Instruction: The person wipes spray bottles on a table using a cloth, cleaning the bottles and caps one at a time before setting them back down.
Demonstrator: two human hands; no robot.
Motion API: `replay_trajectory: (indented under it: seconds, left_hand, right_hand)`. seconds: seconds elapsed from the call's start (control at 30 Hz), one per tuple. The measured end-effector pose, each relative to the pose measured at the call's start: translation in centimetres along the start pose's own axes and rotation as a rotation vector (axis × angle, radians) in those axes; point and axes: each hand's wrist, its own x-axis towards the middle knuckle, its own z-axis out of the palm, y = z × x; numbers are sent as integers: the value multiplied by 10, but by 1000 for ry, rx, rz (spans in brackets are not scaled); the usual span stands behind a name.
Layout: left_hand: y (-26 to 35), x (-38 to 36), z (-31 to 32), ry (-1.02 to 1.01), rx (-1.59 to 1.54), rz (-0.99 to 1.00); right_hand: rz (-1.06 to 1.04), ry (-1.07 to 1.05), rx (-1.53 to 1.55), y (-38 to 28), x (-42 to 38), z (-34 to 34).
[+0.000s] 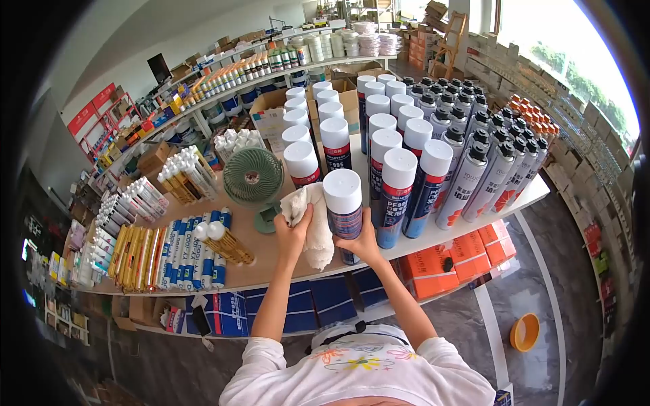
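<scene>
A spray can (343, 205) with a white cap and a dark blue label is gripped by my right hand (362, 240), fingers wrapped round its lower side. My left hand (295, 233) clutches a cream-white cloth (317, 237), which hangs down against the can's left side. Rows of similar white-capped cans (395, 196) stand upright just right of the held can. Behind it, more white-capped cans (335, 143) line the table. A green fan (253, 177) stands to the left of my left hand.
White and gold tubes (135, 252) and blue-white tubes (191, 254) lie at the table's left. Grey cans with black tops (467, 183) crowd the right end. Orange boxes (430, 267) and blue boxes (291, 308) sit below. A yellow basin (525, 332) is on the floor.
</scene>
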Motion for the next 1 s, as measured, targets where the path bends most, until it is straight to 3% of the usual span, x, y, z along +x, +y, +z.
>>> replay_trajectory:
  seconds: [0.07,0.13,0.23,0.4,0.47,0.5,0.53,0.63,0.8,0.87,0.93,1.0]
  left_hand:
    - [11,14,4,44,-188,-147]
    - [25,33,9,41,-99,-103]
    - [39,64,9,-94,-64,-137]
    - [65,110,13,-575,217,-122]
    - [98,112,24,-575,355,-109]
    - [102,124,26,-706,494,-124]
    - [105,132,31,-698,484,-123]
    - [114,152,57,-1144,662,92]
    - [143,144,102,-1377,992,180]
    - [153,140,120,-1565,1113,97]
    - [153,127,129,-1564,1136,175]
    - [150,111,133,-1652,1257,658]
  right_hand:
    - [30,-57,36,2,1,-3]
    - [16,-92,32,4,3,-6]
    - [26,-142,71,1,3,-8]
    - [58,-212,171,2,3,-13]
    - [65,-229,167,2,0,-15]
    - [53,-240,141,-1,0,-14]
    - [41,-252,115,-3,-1,-14]
    - [37,-241,139,0,-1,-14]
    - [63,-257,170,1,-4,-15]
    - [13,-239,138,-3,-4,-14]
    - [-4,-233,128,-8,-2,-13]
    - [49,-228,86,-12,1,-11]
